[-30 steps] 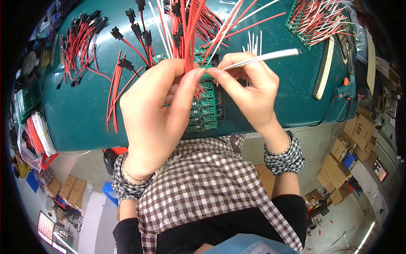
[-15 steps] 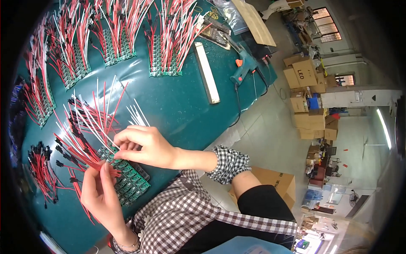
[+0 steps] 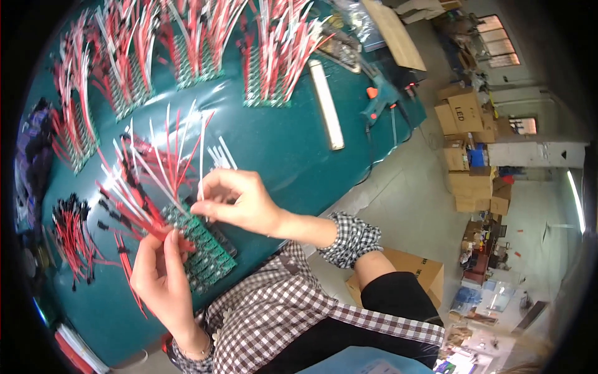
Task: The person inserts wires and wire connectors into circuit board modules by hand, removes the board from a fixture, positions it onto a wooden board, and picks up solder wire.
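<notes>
My left hand (image 3: pixel 163 280) is closed in a pinch on red wires (image 3: pixel 156 219) with black connectors, at the left edge of a green circuit board panel (image 3: pixel 212 262). Thumb and forefinger of my right hand (image 3: pixel 246 202) pinch a white wire (image 3: pixel 202 153), which stands up just above the panel's far end. Other red and white wires rise from that far end. Loose white wires (image 3: pixel 223 153) lie beyond my right hand. Under the panel's right side a dark object (image 3: pixel 225 243) shows in part.
Wired board panels (image 3: pixel 268 93) line the table's far side. A bundle of red wires (image 3: pixel 75 234) lies at the left. On the right are a long white bar (image 3: pixel 327 106) and a teal glue gun (image 3: pixel 383 96) with its cord. Cardboard boxes (image 3: pixel 467 187) stand beyond the table.
My right hand has moved from the panel's surface and now holds a white wire upright. The left hand keeps its pinch on the red wires. The whole view has shifted.
</notes>
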A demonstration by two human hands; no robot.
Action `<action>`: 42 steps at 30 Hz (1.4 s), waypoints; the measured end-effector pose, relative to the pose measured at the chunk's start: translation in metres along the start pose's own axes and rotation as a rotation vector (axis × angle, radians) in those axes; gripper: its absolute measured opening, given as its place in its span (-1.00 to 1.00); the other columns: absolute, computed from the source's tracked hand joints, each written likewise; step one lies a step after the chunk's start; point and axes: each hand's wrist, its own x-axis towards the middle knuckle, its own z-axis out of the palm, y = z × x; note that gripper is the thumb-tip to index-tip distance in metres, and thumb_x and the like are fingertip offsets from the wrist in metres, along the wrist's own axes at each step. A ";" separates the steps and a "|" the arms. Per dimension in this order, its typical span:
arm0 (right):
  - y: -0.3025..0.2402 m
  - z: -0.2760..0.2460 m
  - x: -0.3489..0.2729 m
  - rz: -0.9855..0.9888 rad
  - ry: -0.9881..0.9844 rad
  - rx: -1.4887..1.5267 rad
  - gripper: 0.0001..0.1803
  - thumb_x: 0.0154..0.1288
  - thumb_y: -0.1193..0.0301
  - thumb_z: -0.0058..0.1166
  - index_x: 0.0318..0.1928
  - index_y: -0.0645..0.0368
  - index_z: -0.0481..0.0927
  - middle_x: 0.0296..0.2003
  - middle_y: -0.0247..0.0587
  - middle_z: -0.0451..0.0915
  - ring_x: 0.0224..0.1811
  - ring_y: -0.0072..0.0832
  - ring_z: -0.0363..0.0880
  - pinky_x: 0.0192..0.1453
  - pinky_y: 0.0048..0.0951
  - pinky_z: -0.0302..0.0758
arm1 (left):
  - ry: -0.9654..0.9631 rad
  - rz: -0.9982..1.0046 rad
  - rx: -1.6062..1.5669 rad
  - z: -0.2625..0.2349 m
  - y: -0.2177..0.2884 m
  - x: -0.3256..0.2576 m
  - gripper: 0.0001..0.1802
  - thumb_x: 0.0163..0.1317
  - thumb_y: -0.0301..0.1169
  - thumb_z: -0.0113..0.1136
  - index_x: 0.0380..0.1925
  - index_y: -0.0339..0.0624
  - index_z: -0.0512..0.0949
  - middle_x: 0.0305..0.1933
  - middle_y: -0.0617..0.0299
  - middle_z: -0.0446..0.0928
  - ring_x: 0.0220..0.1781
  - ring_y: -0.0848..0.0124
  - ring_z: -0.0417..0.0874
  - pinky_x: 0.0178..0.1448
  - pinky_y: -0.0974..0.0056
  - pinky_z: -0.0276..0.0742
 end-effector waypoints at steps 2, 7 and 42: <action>0.001 0.003 -0.002 -0.037 -0.020 0.049 -0.84 0.22 0.56 0.30 -0.25 0.26 0.55 -0.37 -0.36 0.60 -0.43 -0.69 0.61 -0.39 -0.64 0.54 | -0.004 -0.017 -0.016 -0.001 0.004 -0.002 -0.92 0.36 -0.57 0.13 -0.25 -0.38 0.57 -0.42 0.26 0.61 -0.42 0.62 0.59 -0.35 0.54 0.46; -0.006 -0.002 -0.005 0.029 -0.021 0.089 -0.87 0.25 0.60 0.24 -0.22 0.28 0.55 -0.33 -0.30 0.62 -0.39 -0.63 0.63 -0.33 -0.61 0.59 | 0.016 -0.069 -0.047 -0.008 0.000 -0.008 -0.93 0.36 -0.58 0.12 -0.29 -0.39 0.55 -0.45 0.25 0.59 -0.44 0.60 0.58 -0.35 0.52 0.45; 0.002 -0.001 -0.004 0.000 0.023 0.056 -0.87 0.25 0.61 0.25 -0.30 0.32 0.53 -0.30 -0.26 0.61 -0.38 -0.67 0.60 -0.36 -0.66 0.58 | 0.039 0.013 0.126 0.005 -0.008 0.001 -0.88 0.33 -0.54 0.19 -0.20 -0.38 0.61 -0.35 0.25 0.67 -0.34 0.60 0.66 -0.26 0.53 0.56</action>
